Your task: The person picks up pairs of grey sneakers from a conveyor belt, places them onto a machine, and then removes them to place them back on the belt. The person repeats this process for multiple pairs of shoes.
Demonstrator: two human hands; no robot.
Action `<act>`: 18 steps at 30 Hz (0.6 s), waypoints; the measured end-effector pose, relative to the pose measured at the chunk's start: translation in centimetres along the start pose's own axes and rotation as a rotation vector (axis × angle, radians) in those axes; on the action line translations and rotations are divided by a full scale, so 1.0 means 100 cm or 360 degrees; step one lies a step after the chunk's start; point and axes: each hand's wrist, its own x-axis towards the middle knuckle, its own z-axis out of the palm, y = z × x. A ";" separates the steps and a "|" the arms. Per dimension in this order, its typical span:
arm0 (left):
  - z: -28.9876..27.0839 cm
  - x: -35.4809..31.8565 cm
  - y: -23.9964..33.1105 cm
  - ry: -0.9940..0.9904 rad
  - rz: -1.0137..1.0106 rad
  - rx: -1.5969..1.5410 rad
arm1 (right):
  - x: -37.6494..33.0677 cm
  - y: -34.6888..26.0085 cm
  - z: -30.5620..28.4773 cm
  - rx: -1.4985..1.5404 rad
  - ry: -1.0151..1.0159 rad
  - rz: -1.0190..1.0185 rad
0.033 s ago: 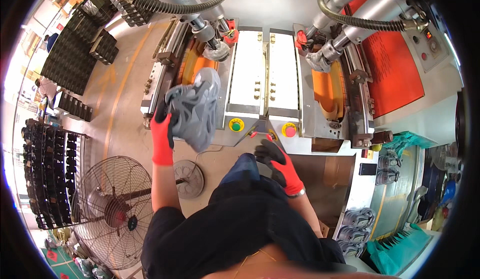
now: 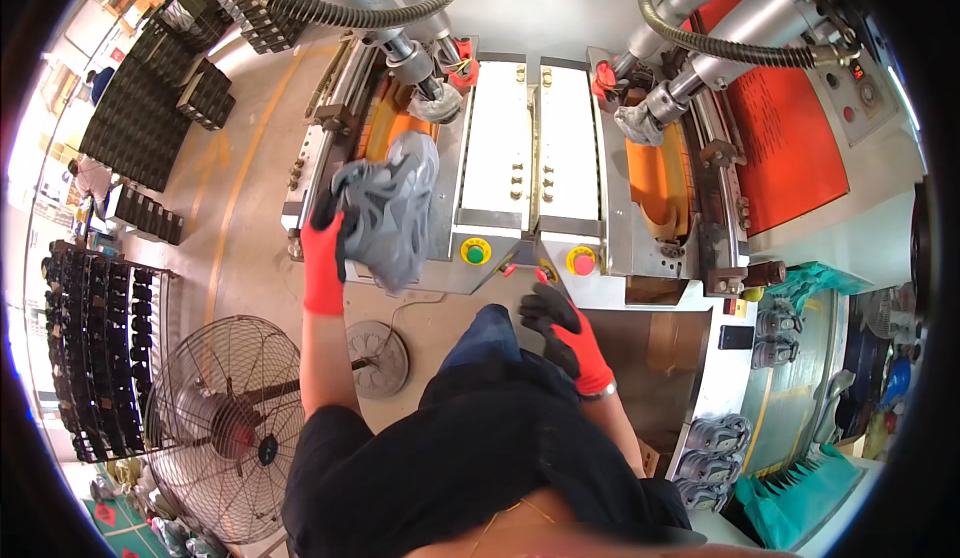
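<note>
My left hand (image 2: 326, 248), in a red glove with a dark palm, grips a grey sneaker (image 2: 392, 208) by its side. The sneaker hangs tilted over the front of the left press station, just before its orange pad (image 2: 388, 128). My right hand (image 2: 560, 330), gloved the same way, is off the machine's front edge with fingers loosely stretched and nothing in them. Nearest to it are a red push button (image 2: 581, 260) on a yellow ring and small red buttons on the central bracket. A green button (image 2: 475, 251) sits left of these.
Metal press cylinders (image 2: 410, 63) with wrapped ends stand above both stations. An orange pad (image 2: 655, 183) lies in the right station. A large fan (image 2: 225, 428) stands at lower left. Grey shoes (image 2: 715, 448) and a phone (image 2: 736, 337) rest on the right-hand ledge.
My left hand and the sneaker have shifted slightly away from me, toward the left station. My right hand has drawn a little to the right and back.
</note>
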 end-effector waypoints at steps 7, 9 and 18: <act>0.019 0.219 -0.062 -0.0189 0.0322 0.0904 | -0.058 0.004 -0.019 -0.0164 0.0669 -0.0052; 0.054 0.235 -0.067 -0.0079 0.0382 0.1425 | -0.071 0.009 -0.022 -0.0121 0.0874 -0.0095; 0.107 0.213 -0.136 -0.0006 0.0648 0.2057 | -0.098 0.027 -0.012 -0.0161 0.1203 -0.0250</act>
